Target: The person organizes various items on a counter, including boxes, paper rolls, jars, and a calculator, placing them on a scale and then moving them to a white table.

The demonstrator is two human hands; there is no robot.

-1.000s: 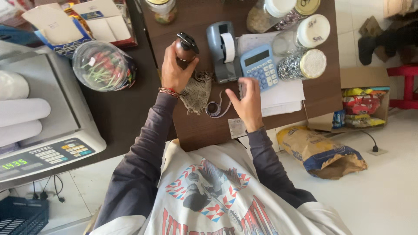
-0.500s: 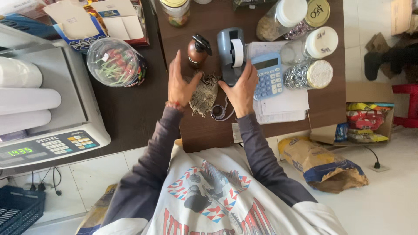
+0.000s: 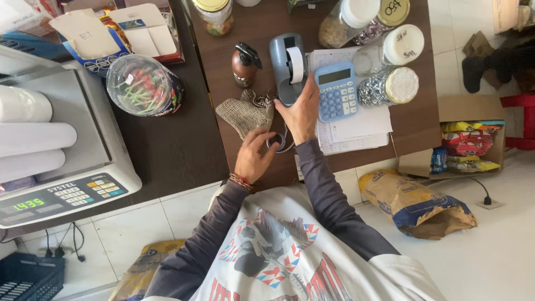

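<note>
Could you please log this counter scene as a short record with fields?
Left hand: open, fingers at the mesh pouch and cord
Right hand: open, resting against the tape dispenser
Beside the right hand: blue calculator on papers
Behind the pouch: brown pump bottle
Surface: brown wooden counter
Far left: weighing scale, display lit

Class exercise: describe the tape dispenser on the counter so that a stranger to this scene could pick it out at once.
Start at the brown wooden counter and find the light blue calculator. Directly beside it, above the right hand, stands the tape dispenser. It is the only grey-blue curved body carrying a white roll, unlike the dark pump bottle on its other side.
</note>
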